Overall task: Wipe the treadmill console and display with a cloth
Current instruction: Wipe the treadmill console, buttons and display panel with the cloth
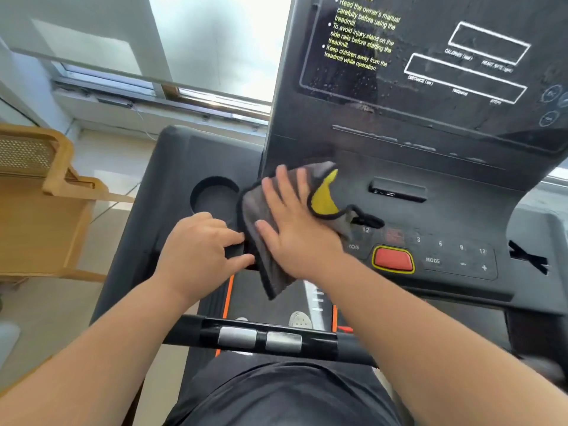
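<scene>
Right hand (295,229) flat, pressing cloth (250,210) on console (461,210). Left hand (199,244) curled just beside; grip unclear. Display (430,72) above hands speckled, likely unwiped.

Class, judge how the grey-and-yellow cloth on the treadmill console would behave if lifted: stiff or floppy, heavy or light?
Probably floppy: the grey-and-yellow cloth folds back on itself and its lower corner droops past the black console. Likely light: a flat right hand alone pins it.
</scene>
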Tool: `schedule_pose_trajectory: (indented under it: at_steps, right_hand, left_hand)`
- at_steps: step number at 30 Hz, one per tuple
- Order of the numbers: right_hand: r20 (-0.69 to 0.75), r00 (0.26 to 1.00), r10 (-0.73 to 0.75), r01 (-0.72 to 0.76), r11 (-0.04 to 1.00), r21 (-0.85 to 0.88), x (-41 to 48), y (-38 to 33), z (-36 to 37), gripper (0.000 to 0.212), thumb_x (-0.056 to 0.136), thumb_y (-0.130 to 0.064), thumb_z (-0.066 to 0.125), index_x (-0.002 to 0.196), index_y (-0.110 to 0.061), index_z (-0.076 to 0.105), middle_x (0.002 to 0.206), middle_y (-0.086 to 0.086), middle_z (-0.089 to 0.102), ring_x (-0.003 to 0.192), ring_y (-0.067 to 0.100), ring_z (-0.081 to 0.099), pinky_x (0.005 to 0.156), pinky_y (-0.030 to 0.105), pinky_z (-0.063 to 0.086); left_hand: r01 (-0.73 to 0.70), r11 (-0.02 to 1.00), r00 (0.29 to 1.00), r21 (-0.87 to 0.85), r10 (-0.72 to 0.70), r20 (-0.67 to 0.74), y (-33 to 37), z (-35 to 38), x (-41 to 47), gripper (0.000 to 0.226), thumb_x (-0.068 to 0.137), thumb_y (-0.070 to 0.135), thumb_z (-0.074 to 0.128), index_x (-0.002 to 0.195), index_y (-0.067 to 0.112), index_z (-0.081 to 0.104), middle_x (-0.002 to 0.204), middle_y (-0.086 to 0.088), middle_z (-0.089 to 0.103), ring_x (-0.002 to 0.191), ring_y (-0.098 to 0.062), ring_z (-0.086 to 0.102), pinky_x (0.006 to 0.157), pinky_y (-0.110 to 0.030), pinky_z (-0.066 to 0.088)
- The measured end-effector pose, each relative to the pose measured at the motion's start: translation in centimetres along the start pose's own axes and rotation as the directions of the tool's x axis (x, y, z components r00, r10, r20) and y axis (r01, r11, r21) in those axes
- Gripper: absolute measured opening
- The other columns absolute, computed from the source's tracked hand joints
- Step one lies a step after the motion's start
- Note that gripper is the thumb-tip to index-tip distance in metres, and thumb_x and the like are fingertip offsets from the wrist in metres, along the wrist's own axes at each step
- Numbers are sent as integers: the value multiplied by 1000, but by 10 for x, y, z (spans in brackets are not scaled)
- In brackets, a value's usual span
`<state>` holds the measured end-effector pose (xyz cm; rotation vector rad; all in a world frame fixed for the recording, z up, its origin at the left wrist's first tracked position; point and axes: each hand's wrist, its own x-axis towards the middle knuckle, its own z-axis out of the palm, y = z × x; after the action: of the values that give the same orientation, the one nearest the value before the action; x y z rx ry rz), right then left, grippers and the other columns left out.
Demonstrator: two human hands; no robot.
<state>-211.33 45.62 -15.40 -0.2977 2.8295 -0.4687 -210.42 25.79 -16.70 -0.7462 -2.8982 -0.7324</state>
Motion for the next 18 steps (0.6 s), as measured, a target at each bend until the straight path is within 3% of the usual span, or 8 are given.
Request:
schedule_pose_trajectory:
  at_steps: [3, 5, 8, 11, 13, 16, 18]
  right_hand:
    - [50, 985, -162, 164, 986, -23, -30, -5, 16, 63, 108, -45, 33, 165, -31, 10, 172, -12, -13, 156, 15, -24, 129, 41, 4]
    - [58, 986, -158, 162, 984, -72, -51, 22, 12, 66, 105, -52, 26, 165, -32, 8, 172, -12, -14, 156, 12, -24, 129, 43, 5]
    - [3, 996, 92, -92, 993, -71, -55, 71, -13, 80, 97, -65, 16, 166, -27, 3, 171, -5, -24, 153, 12, -32, 130, 49, 4]
    - [-93, 956, 280, -286, 956, -64, -40, 63, -15, 85, 99, -64, 24, 165, -18, -2, 169, 6, -28, 153, 20, -32, 126, 44, -15]
    - [-87, 976, 200, -203, 979, -24, -33, 22, 4, 82, 103, -56, 31, 165, -16, -2, 169, 7, -27, 153, 23, -33, 116, 31, -28]
    - [0, 1000, 6, -6, 1000, 19, -48, -1, 19, 74, 107, -49, 38, 166, -24, 0, 169, -8, -28, 153, 14, -32, 119, 27, -16]
    - [-10, 997, 72, -72, 996, 45, -59, 33, 8, 74, 107, -50, 37, 166, -25, 0, 169, -7, -28, 153, 12, -31, 123, 28, -13]
  left_hand:
    - [-6, 1000, 1000, 10, 6, -9, -2, 1, -1, 37, 74, 48, 59, 57, 17, 70, 50, 3, 50, 57, -17, 33, 53, -32, 42]
    - [-12, 1000, 1000, 11, 12, -9, -3, 1, -1, 41, 74, 55, 59, 73, 20, 79, 51, 5, 52, 59, -15, 34, 56, -29, 39]
    - [-8, 1000, 1000, 6, 8, -13, 3, -1, 0, 57, 73, 65, 54, 88, 18, 82, 52, 12, 42, 59, -14, 36, 58, -27, 36]
    - [-19, 999, 1000, 29, 19, -13, 5, -2, 2, 59, 72, 66, 52, 87, 18, 82, 51, 9, 50, 60, -14, 36, 59, -26, 35]
    - [-21, 999, 1000, 39, 21, -8, 3, -2, 1, 58, 73, 65, 52, 85, 18, 82, 52, 6, 55, 60, -14, 36, 60, -25, 34]
    - [-20, 999, 1000, 50, 19, 10, 3, -1, 0, 54, 74, 63, 53, 83, 19, 82, 53, 5, 57, 61, -14, 34, 59, -26, 33]
    - [-17, 998, 1000, 55, 17, 5, 3, -1, 1, 57, 74, 65, 53, 89, 18, 82, 55, 6, 59, 62, -13, 37, 58, -27, 39]
